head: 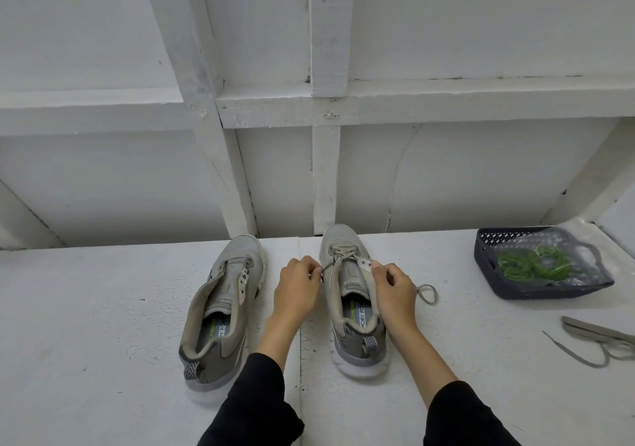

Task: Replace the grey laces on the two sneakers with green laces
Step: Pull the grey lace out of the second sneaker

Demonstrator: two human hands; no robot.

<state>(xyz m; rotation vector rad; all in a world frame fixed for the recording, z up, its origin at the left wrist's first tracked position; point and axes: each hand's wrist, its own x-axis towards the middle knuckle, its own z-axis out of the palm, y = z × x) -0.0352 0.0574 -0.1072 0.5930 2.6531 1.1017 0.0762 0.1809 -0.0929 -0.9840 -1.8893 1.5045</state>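
Head view. Left sneaker (223,308): eyelets bare, grey lace out. Removed grey lace (598,340): loose on table (103,325), far right. Right sneaker (354,294): grey lace (338,254) left in front eyelets only. Left hand (298,287): pinching that lace. Right hand (395,289): gripping eyelet flap. Green laces (534,263): bagged in basket (508,287), untouched. Unlacing nearly done; all green lacing left.

Single head-worn view, forward and down (wide-angle), close over the hands (343,291).

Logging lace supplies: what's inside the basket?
The basket holds a clear bag with green laces coiled inside. Anything beneath the bag is hidden.
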